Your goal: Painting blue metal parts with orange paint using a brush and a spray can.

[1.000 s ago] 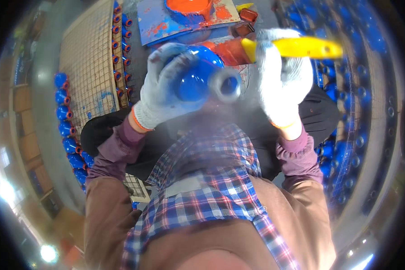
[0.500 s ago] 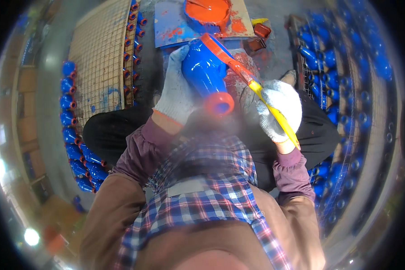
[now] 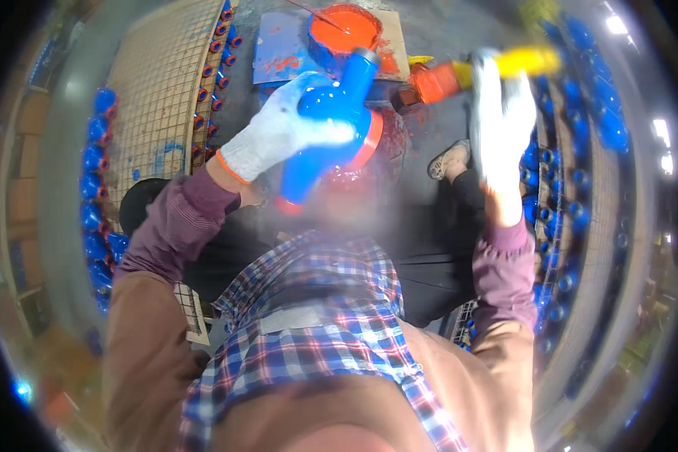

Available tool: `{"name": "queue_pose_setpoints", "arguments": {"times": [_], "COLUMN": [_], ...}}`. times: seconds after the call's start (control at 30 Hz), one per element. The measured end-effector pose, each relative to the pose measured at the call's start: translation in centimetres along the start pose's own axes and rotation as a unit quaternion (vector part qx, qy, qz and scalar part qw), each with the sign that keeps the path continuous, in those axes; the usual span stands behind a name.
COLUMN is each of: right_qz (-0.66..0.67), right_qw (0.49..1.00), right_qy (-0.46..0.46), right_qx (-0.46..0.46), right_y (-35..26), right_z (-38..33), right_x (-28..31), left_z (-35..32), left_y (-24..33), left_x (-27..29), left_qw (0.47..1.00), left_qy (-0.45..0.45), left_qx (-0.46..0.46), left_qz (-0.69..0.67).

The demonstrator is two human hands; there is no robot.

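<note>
My left hand (image 3: 290,124), in a white knit glove, is closed round a glossy blue pipe fitting (image 3: 320,113). The fitting is tilted, with a grey-ended branch toward the top, an orange-red flange ring on its right and an orange-red lower end. My gloved right hand (image 3: 502,124), blurred by motion, grips a paintbrush (image 3: 531,62) with a yellow handle. Its red-coated head (image 3: 435,83) points left, apart from the fitting, over the floor near a small dark red block-like thing (image 3: 407,96). An open tub of orange-red paint (image 3: 346,29) stands beyond the fitting, a thin stick resting in it.
The tub sits on a paint-spattered board (image 3: 279,49). At left is a mesh rack (image 3: 154,83), with blue fittings (image 3: 94,184) in rows along its sides. More blue fittings (image 3: 572,218) fill racks at right. My foot (image 3: 450,160) is on the floor near the right rack.
My right hand has swung up and right, taking the brush off the fitting's flange ring. My left hand has turned the fitting, so the branch now points up and the flange faces right.
</note>
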State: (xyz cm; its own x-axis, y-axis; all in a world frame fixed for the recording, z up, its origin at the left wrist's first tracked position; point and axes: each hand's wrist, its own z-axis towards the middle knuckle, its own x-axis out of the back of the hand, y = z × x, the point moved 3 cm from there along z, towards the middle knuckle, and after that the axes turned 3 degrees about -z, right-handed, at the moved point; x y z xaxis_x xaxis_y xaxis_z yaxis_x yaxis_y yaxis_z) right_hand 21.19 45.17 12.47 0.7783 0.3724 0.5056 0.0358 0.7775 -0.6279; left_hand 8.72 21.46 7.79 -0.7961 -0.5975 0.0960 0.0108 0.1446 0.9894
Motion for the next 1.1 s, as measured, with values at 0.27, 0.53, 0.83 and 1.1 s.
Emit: {"name": "queue_pose_setpoints", "arguments": {"times": [0.27, 0.53, 0.83, 1.1], "right_qz": [-0.047, -0.037, 0.091, 0.375], "right_qw": [0.968, 0.980, 0.989, 0.897], "right_qy": [-0.247, -0.104, -0.056, 0.018], "right_qx": [-0.002, 0.168, 0.104, -0.234], "right_y": [2.1, -2.2, -1.7, 2.8], "right_z": [2.8, -0.9, -5.6, -8.4], "right_x": [-7.5, -4.0, -2.2, -3.0], "left_z": [-1.7, -1.2, 0.3, -2.7], "left_y": [1.9, 2.0, -2.1, -6.4], "left_x": [-2.7, -2.2, -0.1, -3.9], "left_qw": [0.697, 0.745, 0.976, 0.825], "left_qy": [-0.017, -0.085, -0.136, -0.092], "left_qx": [-0.259, -0.210, 0.046, 0.165], "left_qz": [0.669, 0.627, 0.166, -0.533]}}
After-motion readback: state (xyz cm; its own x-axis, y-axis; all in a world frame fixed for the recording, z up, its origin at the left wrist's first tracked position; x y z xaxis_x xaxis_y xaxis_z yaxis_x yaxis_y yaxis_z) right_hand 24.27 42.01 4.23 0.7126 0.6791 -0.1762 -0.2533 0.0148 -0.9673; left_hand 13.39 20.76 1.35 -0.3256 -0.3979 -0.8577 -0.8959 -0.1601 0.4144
